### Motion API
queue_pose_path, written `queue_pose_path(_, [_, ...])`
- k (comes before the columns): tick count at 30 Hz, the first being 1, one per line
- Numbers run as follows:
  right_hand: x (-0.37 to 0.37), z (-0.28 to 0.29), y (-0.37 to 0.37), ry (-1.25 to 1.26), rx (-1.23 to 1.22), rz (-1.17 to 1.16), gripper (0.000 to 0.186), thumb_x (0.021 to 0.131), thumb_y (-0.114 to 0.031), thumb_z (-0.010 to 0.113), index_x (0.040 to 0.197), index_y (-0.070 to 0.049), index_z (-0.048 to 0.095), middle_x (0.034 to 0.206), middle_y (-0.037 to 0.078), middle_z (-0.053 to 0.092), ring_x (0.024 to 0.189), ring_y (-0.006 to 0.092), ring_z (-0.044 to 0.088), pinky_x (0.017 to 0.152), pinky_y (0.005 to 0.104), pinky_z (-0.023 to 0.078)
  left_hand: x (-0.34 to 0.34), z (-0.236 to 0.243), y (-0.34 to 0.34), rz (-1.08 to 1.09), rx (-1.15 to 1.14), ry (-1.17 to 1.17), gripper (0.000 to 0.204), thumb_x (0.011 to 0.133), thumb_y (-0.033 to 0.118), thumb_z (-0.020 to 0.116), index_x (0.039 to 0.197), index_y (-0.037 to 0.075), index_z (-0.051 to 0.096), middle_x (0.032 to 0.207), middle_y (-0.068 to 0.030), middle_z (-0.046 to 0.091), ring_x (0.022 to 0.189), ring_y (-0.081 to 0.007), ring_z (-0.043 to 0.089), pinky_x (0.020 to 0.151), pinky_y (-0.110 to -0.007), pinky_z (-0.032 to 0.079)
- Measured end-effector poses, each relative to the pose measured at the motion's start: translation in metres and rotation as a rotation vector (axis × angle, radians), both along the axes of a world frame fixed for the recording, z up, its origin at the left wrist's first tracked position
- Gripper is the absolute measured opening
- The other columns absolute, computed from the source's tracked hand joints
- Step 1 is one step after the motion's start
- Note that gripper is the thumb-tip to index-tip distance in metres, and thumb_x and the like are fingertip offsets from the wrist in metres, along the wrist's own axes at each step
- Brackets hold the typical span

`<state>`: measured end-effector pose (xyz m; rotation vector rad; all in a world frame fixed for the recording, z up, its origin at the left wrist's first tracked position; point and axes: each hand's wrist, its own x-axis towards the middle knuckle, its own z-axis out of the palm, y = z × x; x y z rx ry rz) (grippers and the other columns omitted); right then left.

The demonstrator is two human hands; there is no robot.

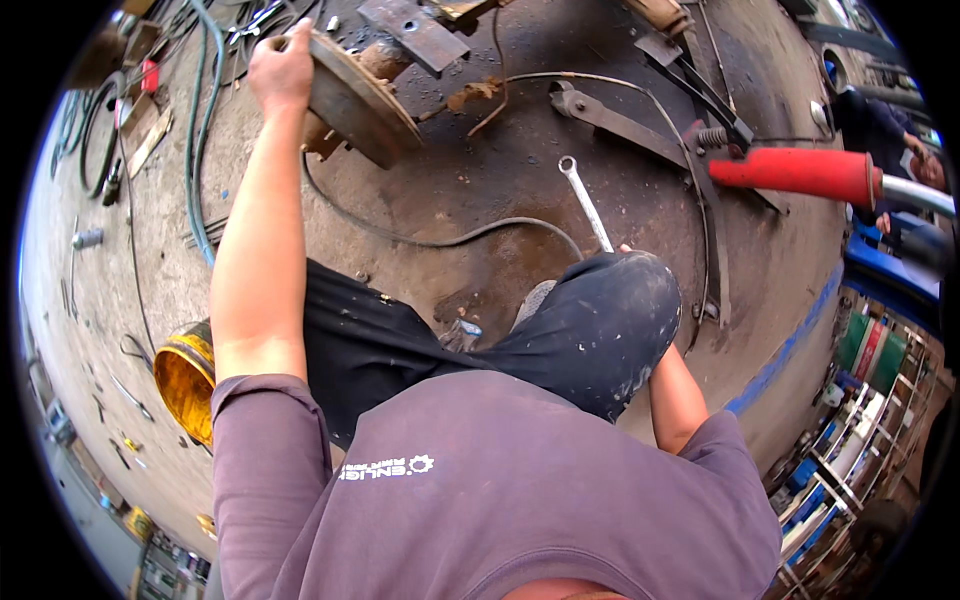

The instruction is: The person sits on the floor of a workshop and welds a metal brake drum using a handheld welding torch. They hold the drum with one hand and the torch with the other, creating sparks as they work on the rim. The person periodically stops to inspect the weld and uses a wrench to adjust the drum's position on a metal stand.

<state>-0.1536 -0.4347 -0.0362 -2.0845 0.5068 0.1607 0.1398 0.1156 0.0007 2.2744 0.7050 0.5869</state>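
Up at the far left, my left hand (281,70) grips the edge of a rusty round metal drum, like a brake drum (358,112), with its fingers curled over the rim. The drum sits on the end of an axle (384,60), beside a flat steel plate (415,32). A silver combination wrench (584,200) sticks up past my right knee, its ring end pointing away from me. My right hand (626,248) holds the lower end of this wrench; the knee hides nearly all of the hand.
A floor jack with a red-sleeved handle (795,175) stands at the right. A dark cable (430,242) curves over the stained floor. Hoses (192,150) and a yellow bucket (184,375) are at the left. Another person (890,130) is at the far right, near metal racks (860,440).
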Motion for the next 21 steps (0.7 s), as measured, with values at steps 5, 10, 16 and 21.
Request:
queue_pose_path(5, [-0.164, -0.027, -0.019, 0.046, 0.118, -0.458, 0.026, 0.096, -0.014, 0.070, 0.109, 0.008, 0.068, 0.096, 0.011, 0.073, 0.088, 0.0150, 0.065, 0.082, 0.0304, 0.052, 0.020, -0.026, 0.048, -0.091, 0.003, 0.179, 0.079, 0.080, 0.073, 0.070, 0.109, -0.001, 0.076, 0.111, -0.0197, 0.074, 0.104, -0.0320, 0.069, 0.096, -0.042, 0.050])
queue_pose_path(10, [-0.288, -0.049, -0.012, 0.234, 0.126, -0.666, 0.031, 0.096, -0.018, 0.072, 0.111, 0.009, 0.068, 0.102, 0.010, 0.074, 0.094, 0.0151, 0.067, 0.086, 0.0299, 0.053, 0.043, -0.060, 0.069, -0.113, 0.166, 0.318, 0.086, 0.081, 0.077, 0.064, 0.116, -0.001, 0.074, 0.114, -0.0216, 0.073, 0.109, -0.0356, 0.066, 0.098, -0.043, 0.048])
queue_pose_path(16, [-0.420, -0.055, -0.007, 0.401, 0.404, -1.376, 0.037, 0.101, -0.033, 0.065, 0.106, 0.004, 0.070, 0.089, 0.008, 0.073, 0.080, 0.0163, 0.068, 0.075, 0.0322, 0.056, 0.033, -0.054, 0.065, -0.139, 0.174, 0.353, 0.089, 0.083, 0.078, 0.059, 0.122, -0.001, 0.072, 0.122, -0.0220, 0.070, 0.115, -0.0369, 0.064, 0.101, -0.044, 0.046])
queue_pose_path(21, [-0.473, -0.084, -0.077, 0.989, -0.694, -0.697, 0.044, 0.098, -0.041, 0.061, 0.106, 0.001, 0.070, 0.092, 0.024, 0.072, 0.090, 0.0453, 0.068, 0.082, 0.0509, 0.053, 0.029, -0.056, 0.061, -0.135, 0.189, 0.384, 0.087, 0.087, 0.075, 0.058, 0.125, -0.003, 0.069, 0.123, -0.0225, 0.070, 0.113, -0.0361, 0.065, 0.099, -0.043, 0.048])
